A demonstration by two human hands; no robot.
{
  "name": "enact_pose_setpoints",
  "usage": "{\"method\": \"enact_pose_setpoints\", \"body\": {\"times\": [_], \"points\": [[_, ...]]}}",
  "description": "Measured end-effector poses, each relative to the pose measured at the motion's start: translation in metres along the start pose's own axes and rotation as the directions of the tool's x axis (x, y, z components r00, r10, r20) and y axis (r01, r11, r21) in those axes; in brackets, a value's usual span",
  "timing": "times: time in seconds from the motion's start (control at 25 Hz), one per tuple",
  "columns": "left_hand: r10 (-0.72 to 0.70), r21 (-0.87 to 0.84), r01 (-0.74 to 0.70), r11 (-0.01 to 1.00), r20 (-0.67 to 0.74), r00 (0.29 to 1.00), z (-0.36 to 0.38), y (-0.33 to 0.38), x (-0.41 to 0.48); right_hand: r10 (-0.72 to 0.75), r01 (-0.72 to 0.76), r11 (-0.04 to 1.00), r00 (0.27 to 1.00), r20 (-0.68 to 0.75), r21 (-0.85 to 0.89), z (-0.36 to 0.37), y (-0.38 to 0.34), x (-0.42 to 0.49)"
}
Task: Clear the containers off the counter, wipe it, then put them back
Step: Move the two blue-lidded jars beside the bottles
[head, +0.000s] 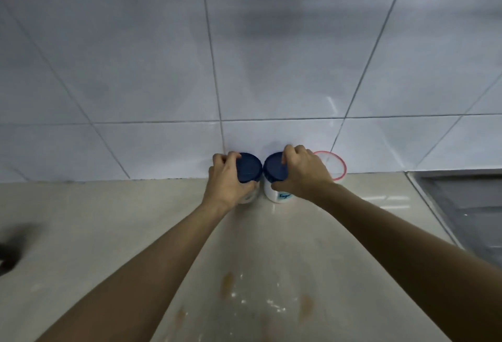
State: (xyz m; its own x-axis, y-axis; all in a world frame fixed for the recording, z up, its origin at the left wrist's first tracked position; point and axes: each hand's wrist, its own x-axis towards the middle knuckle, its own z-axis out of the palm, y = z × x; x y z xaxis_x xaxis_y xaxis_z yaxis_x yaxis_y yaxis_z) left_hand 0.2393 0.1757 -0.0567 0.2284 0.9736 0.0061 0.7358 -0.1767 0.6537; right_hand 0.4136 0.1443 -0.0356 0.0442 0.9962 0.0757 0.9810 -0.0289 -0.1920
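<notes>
Two white jars with dark blue lids stand side by side on the beige counter (108, 219), against the tiled wall. My left hand (225, 178) wraps around the left jar (248, 169), thumb on its near side and fingers over the lid's far edge. My right hand (301, 173) grips the right jar (274, 168), which carries blue lettering on its white body. Just right of them sits a clear container with a red rim (338, 168), partly hidden behind my right hand.
Brown stains (226, 283) and white crumbs mark the counter close to me. A steel sink drainboard (467, 206) lies at the right. A dark blurred object (13, 249) sits at the left edge. The white tiled wall (163, 70) rises right behind the jars.
</notes>
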Motion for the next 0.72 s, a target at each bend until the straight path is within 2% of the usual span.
{"method": "enact_pose_setpoints", "body": {"times": [0.16,0.32,0.48,0.64,0.72], "points": [[0.005,-0.002,-0.005,1.0,-0.028,1.0,-0.016,-0.011,-0.012,-0.084,0.086,0.996,0.993,-0.084,0.014,0.004,-0.002,-0.004],[-0.061,-0.05,0.056,0.997,-0.104,0.993,-0.062,-0.053,-0.064,-0.186,0.184,0.973,0.983,0.001,0.138,0.007,-0.047,-0.015],[-0.182,-0.06,0.173,0.983,-0.207,0.961,-0.129,-0.116,-0.13,-0.296,0.272,0.912,0.955,0.031,0.308,0.018,-0.135,-0.018],[-0.241,0.083,0.266,0.96,-0.234,0.942,-0.194,-0.183,-0.191,-0.396,0.339,0.858,0.915,0.078,0.387,0.039,-0.242,-0.021],[-0.304,0.061,0.334,0.941,-0.287,0.908,-0.216,-0.208,-0.211,-0.429,0.362,0.842,0.899,0.09,0.401,0.049,-0.285,-0.025]]}}
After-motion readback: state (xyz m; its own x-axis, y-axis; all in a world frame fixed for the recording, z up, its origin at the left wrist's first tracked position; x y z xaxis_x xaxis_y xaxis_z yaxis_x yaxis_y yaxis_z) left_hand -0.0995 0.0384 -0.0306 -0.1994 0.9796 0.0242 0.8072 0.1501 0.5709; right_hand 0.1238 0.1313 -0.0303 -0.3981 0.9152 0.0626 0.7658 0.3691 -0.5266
